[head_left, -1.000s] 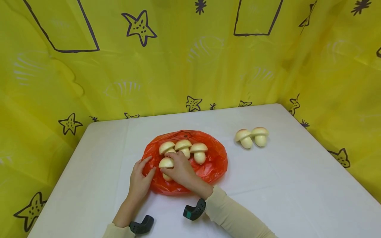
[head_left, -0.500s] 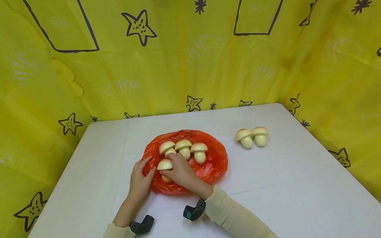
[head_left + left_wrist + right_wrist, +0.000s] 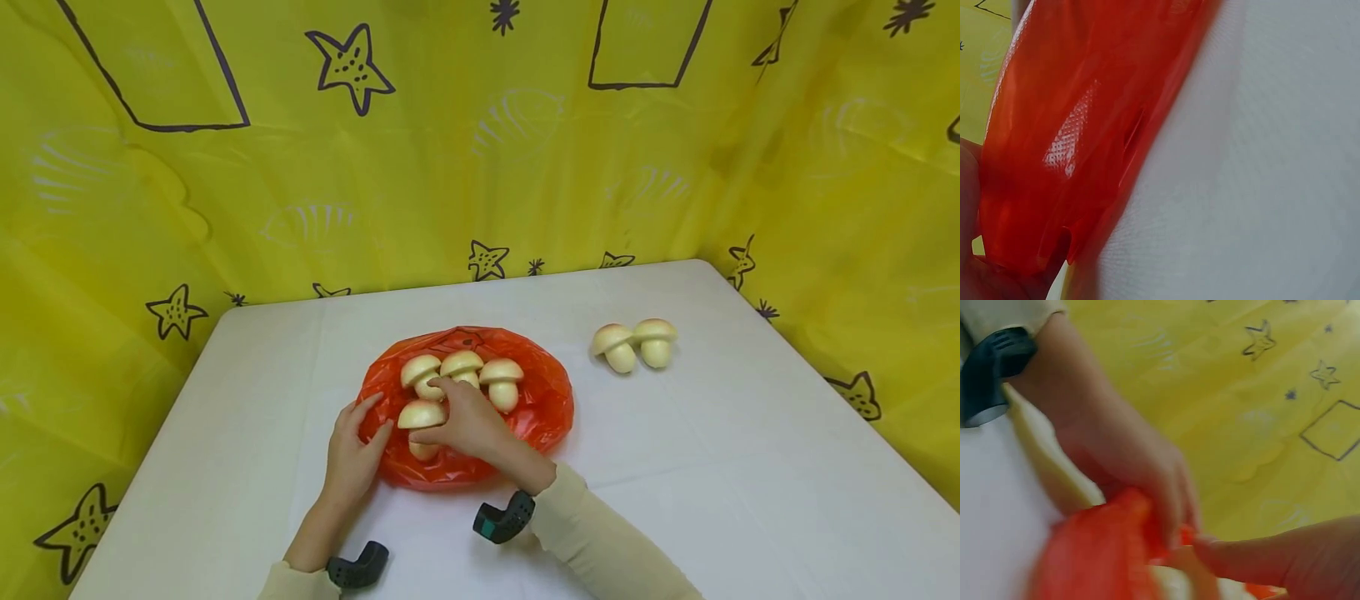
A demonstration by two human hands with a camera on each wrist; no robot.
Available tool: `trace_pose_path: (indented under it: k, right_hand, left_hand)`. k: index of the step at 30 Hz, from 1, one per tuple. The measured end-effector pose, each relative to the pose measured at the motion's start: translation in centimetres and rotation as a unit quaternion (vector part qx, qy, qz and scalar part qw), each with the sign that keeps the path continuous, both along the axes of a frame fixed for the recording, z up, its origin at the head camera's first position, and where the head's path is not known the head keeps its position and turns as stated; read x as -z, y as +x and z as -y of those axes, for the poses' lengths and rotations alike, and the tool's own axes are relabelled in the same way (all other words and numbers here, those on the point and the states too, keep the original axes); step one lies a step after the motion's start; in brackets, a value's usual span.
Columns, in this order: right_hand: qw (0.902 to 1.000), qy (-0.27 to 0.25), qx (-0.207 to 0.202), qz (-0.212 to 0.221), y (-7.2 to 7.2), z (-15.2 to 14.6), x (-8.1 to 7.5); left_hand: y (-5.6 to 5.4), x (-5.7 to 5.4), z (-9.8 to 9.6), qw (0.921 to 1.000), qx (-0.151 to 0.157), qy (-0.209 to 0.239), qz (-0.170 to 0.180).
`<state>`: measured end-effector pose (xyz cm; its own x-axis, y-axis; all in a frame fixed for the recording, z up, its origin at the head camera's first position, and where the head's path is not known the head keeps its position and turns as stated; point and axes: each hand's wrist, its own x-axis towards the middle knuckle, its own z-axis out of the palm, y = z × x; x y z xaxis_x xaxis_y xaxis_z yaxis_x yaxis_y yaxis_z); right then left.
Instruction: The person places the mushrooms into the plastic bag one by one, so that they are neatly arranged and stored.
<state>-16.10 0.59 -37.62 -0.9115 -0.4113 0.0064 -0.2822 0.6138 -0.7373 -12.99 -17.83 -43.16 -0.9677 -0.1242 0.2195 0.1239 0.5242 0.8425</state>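
Note:
A round red plastic bag sits on the white table, opened out around several toy mushrooms. My left hand grips its left edge, and in the left wrist view the red film is bunched between thumb and fingers. Nearest me in the bag lies one mushroom with a pale cap. My right hand is around this mushroom's right side, thumb across the stem, fingers loosely spread. Behind it, a row holds a left mushroom, a middle mushroom and a right mushroom, the first two partly covered by the hand.
Two more mushrooms stand side by side on the table, to the right of the bag. A yellow curtain with drawn stars hangs behind and beside the table.
My right hand has loosened and drawn back to the right from the near mushroom, whose cap now shows fully. The mushroom stays in the bag. My left hand has not moved.

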Motion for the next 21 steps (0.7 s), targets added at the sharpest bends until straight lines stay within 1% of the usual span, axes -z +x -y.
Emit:
trace_pose_path:
  k: [2, 6, 10, 13, 19, 21]
  right_hand:
    - [0.9998, -0.016, -0.003, 0.007, -0.3, -1.0, -0.8]
    - [0.9986, -0.053, 0.0, 0.005, -0.9, -3.3, -2.2]
    - [0.9967, -0.073, 0.033, 0.015, -1.6, -5.4, -3.2]
    - [0.9958, -0.071, 0.055, 0.017, -2.0, -6.6, -3.6]
    - [0.9958, -0.068, 0.06, 0.012, -2.5, -8.6, -3.9]
    - [0.995, -0.072, 0.069, 0.008, -2.6, -9.4, -4.0]
  left_hand:
    - [0.0, 0.0, -0.1, 1.0, 0.001, 0.003, -0.002]
    - [0.0, 0.0, -0.1, 1.0, 0.001, 0.005, 0.0]
    - [0.1, -0.1, -0.1, 1.0, -0.002, 0.004, 0.003]
    - [0.1, -0.2, 0.0, 1.0, -0.005, 0.0, 0.003]
    - [0.0, -0.1, 0.0, 1.0, -0.005, 0.0, -0.003]
    - [0.0, 0.0, 0.0, 1.0, -0.003, 0.001, -0.007]
